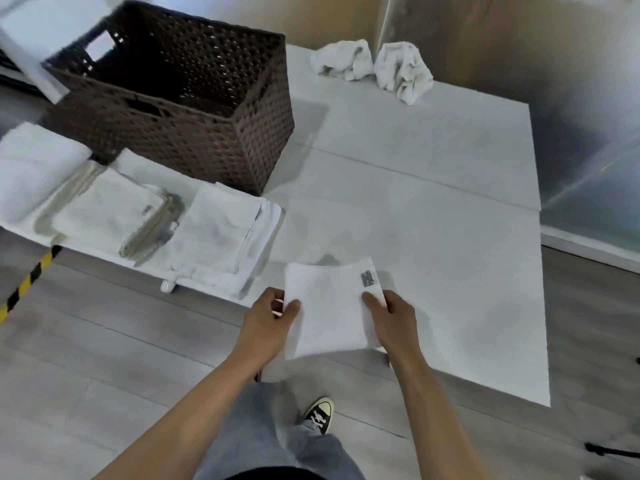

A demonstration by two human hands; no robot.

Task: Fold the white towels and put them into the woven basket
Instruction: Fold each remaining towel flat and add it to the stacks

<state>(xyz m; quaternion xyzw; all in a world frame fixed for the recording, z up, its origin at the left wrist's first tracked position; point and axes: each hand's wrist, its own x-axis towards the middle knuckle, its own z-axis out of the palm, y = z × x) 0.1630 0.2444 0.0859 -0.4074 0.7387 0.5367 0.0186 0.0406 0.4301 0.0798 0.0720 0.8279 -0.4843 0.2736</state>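
Low in the frame, a folded white terry towel point(329, 306), soft and light, is pinched at both side edges by the left hand point(268, 318) and right hand point(394, 315); support underneath is advised.

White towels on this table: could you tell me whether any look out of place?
Two crumpled white towels lie unfolded at the white table's far edge, while the others sit folded beside the brown woven basket.
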